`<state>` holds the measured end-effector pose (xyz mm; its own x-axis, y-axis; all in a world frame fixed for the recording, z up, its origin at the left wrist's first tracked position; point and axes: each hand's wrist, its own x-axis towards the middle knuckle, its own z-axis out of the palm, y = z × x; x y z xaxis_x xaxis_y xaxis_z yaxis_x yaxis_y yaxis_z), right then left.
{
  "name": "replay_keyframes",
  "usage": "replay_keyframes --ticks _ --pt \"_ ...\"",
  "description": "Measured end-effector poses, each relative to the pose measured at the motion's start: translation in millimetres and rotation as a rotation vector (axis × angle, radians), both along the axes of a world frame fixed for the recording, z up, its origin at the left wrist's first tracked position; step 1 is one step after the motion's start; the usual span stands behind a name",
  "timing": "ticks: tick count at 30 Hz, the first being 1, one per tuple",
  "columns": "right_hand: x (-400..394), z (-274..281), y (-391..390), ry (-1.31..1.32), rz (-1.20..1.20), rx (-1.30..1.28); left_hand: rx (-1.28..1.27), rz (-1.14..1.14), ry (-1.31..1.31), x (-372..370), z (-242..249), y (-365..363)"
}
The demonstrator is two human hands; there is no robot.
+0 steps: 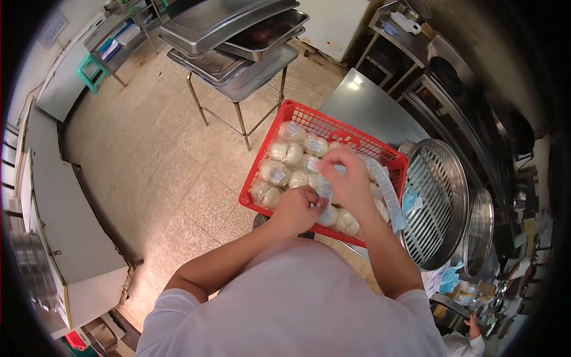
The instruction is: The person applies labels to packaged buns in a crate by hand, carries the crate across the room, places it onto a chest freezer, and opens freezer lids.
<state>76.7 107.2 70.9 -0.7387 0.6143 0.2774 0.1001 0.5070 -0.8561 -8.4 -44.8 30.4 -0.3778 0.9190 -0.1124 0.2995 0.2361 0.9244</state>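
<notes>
A red plastic basket [254,208] holds several clear-wrapped packs of round white buns [285,152], some with printed white labels. Over its near side, my left hand [297,209] is closed, its fingertips pinching a pale strip of labels [386,193]. Part of that strip is hidden behind my right hand; its far end hangs over the basket's right side. My right hand [347,177] is above the middle of the basket, thumb and forefinger pinched at a small white label [311,164]. Whether this label touches the pack below is hard to tell.
Beside the basket on the right lean round slotted metal steamer trays [437,202]. A steel table [372,110] lies behind it. Metal trays and a lid [223,27] are stacked on a stand at the back. At lower right, another person's hand [473,327] shows.
</notes>
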Motion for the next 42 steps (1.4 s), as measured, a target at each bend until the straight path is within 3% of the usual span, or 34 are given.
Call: replay_keyframes --ticks 2,5,8,17,20,23,26,29,32,35,38,42 --pt "-37.5 -14.8 18.5 -0.223 -0.026 -0.424 0.109 -0.066 0.311 0.0 14.7 -10.7" --pt "-76.2 -42.3 29.0 -0.357 -0.032 -0.342 0.233 0.023 0.666 -12.9 18.4 -25.1" --pt "-91.1 -84.6 36.6 -0.43 -0.052 -0.153 0.035 0.08 0.779 -22.9 -3.7 -37.7" --pt "-88.6 -99.7 40.6 -0.365 -0.173 0.025 -0.007 0.057 0.753 -34.8 -18.0 -42.2" --pt "-87.3 -119.6 49.2 -0.303 -0.054 -0.332 0.088 0.044 0.739 -32.8 -5.4 -41.7" --pt "-85.2 -91.3 42.4 -0.408 -0.022 -0.629 0.182 0.037 0.611 -27.1 1.6 -37.8" --pt "-79.9 -89.5 43.1 -0.335 -0.014 -0.585 0.254 -0.001 0.543 -19.1 1.0 -33.4" --pt "-78.3 -91.0 46.5 -0.421 0.096 -0.637 0.25 -0.065 0.446 -13.0 8.1 -29.6" --pt "-75.7 -89.7 48.0 -0.453 0.111 -0.512 0.154 -0.073 0.339 -6.9 -0.2 -24.5" --pt "-63.0 -72.3 48.5 -0.318 -0.039 -0.094 0.046 -0.002 0.068 -0.6 -8.4 -14.6" --pt "-29.2 -42.4 47.9 0.015 -0.118 -0.142 -0.086 0.099 -0.648 -3.6 6.8 -2.0" --pt "35.0 28.7 -3.9 -0.167 0.082 0.075 -0.078 0.192 -1.022 -10.3 7.6 7.9"
